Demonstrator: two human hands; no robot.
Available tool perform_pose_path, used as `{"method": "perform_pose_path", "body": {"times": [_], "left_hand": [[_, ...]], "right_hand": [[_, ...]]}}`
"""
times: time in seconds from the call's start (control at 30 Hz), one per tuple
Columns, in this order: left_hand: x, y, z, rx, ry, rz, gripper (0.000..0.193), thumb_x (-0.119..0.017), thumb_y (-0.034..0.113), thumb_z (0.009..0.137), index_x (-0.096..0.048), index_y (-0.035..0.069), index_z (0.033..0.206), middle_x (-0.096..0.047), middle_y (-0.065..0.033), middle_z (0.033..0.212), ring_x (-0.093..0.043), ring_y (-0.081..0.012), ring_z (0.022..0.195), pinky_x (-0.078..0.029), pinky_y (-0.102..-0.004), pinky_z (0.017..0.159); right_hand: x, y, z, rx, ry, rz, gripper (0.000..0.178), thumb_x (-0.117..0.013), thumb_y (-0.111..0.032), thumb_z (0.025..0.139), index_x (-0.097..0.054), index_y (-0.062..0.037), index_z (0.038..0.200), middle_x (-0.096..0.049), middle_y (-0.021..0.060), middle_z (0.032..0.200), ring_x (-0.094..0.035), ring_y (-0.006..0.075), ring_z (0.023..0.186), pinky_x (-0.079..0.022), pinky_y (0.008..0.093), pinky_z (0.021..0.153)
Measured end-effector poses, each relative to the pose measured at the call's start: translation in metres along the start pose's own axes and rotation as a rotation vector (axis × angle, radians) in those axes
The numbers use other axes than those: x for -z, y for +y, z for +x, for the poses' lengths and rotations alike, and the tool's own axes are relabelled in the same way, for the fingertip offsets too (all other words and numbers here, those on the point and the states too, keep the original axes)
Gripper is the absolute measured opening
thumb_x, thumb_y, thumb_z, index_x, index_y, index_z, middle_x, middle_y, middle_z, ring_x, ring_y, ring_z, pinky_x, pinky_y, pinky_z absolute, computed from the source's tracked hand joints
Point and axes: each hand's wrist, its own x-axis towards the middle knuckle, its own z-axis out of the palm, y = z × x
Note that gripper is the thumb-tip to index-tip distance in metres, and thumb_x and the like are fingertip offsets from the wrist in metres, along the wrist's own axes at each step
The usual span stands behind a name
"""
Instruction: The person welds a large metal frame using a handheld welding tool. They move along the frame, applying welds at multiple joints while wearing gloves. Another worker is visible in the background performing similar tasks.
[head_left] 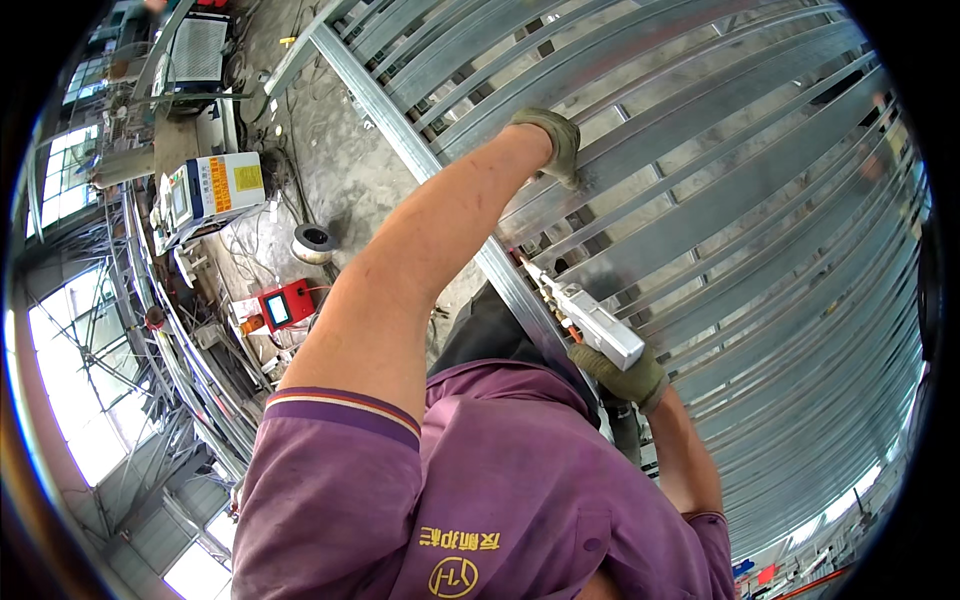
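Head view: the right hand (637, 382), lower right of centre, has its grip clenched around a white handheld tool (600, 325), whose tip reaches to the metal edge rail (400, 125) near mid-frame. The left hand (556, 143), above centre, lies over the metal slats (700, 220); whether its grip grasps one or merely presses, I cannot tell. Slats already lie in rows across the right half. Work at the tip's spot seems under way; which joints are finished or left is too small to judge.
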Motion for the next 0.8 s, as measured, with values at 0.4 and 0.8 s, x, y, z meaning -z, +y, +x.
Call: {"method": "perform_pose_path", "body": {"times": [0.4,0.8], "left_hand": [[0.001,-0.012,0.003,0.037,0.063,0.141,0.070,-0.075,0.074,0.091,-0.085,0.012,0.123,-0.086,-0.0072,0.111,-0.082,-0.0286,0.101,-0.062,-0.0474,0.099],[0.003,-0.015,0.008,-0.062,-0.041,0.194,0.064,-0.078,0.073,0.091,-0.088,0.009,0.094,-0.086,-0.0082,0.093,-0.081,-0.0209,0.079,-0.063,-0.0385,0.090]], "right_hand": [[-0.035,0.032,-0.069,0.126,0.358,-0.296,0.051,-0.087,-0.032,0.094,-0.074,-0.0097,0.139,-0.081,0.0139,0.125,-0.078,0.0341,0.115,-0.061,0.0436,0.098],[-0.117,0.036,-0.074,-0.248,0.747,-0.111,0.051,-0.072,-0.060,0.101,-0.076,-0.0259,0.139,-0.082,0.0088,0.123,-0.079,0.0316,0.112,-0.063,0.0411,0.096]]}}
